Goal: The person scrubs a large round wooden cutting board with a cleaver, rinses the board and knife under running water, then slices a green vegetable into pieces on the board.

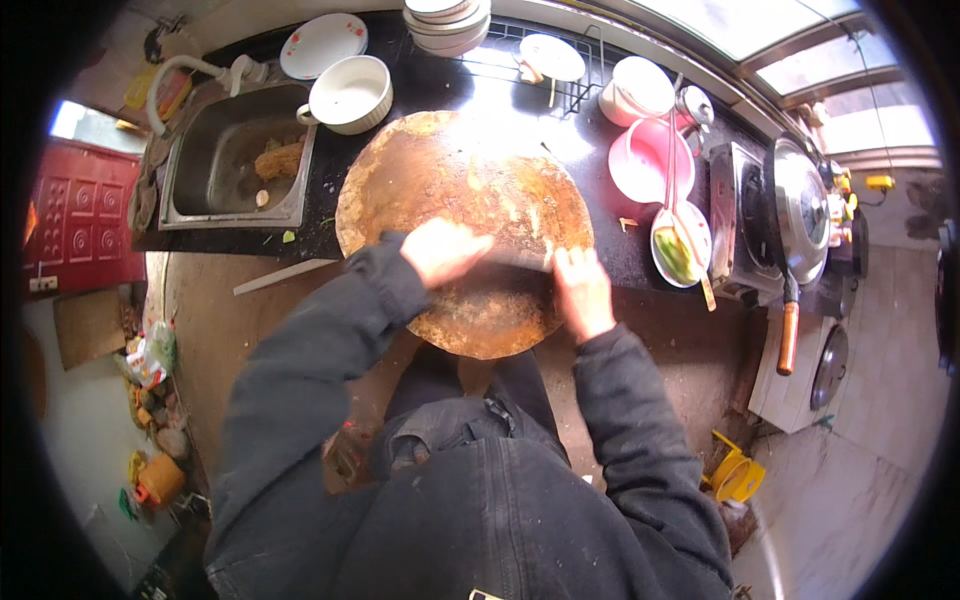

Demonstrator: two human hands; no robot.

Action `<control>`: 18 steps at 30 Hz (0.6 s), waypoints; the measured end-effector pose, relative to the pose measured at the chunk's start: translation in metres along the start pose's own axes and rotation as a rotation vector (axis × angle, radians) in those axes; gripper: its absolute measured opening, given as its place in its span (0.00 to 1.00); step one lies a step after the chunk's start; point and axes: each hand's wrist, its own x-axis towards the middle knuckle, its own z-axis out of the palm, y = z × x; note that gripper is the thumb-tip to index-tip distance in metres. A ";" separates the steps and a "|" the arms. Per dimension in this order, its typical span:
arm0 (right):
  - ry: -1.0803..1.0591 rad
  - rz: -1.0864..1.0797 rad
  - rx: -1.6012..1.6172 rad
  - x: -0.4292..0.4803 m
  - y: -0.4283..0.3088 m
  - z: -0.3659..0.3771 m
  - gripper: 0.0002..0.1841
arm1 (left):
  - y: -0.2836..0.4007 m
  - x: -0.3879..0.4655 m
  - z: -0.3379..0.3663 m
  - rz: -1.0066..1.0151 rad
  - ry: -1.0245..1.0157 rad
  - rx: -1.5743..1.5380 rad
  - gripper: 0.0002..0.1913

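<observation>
A large round wooden chopping board (pixel 465 172), stained and worn, overhangs the counter's front edge towards me. Across its near half lies a blurred, dark, wide blade, apparently a cleaver (pixel 521 261), with a pale strip along its upper edge. My left hand (pixel 447 251) is curled at the blade's left end, thumb pointing right. At the right end, the fingers of my right hand (pixel 583 291) close over the blade. Any handle is hidden. Motion blurs both hands. Glare washes out the board's far side.
Left is a steel sink (pixel 232 165) with scraps; a white handled pot (pixel 350 95) stands beside it. To the right are a pink basin (pixel 649 160), a small dish (pixel 664 262) holding something green, and a lidded pan (pixel 806 210) on a stove, its wooden handle jutting towards me.
</observation>
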 end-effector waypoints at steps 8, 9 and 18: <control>0.137 0.148 0.452 -0.049 -0.018 -0.003 0.26 | -0.018 -0.040 -0.007 0.090 0.052 -0.051 0.08; 0.321 0.321 0.429 -0.059 -0.012 -0.003 0.26 | -0.023 -0.030 -0.010 0.023 0.057 -0.055 0.08; 0.217 1.075 0.946 -0.160 -0.080 0.074 0.15 | -0.015 0.010 0.009 -0.063 0.141 -0.047 0.06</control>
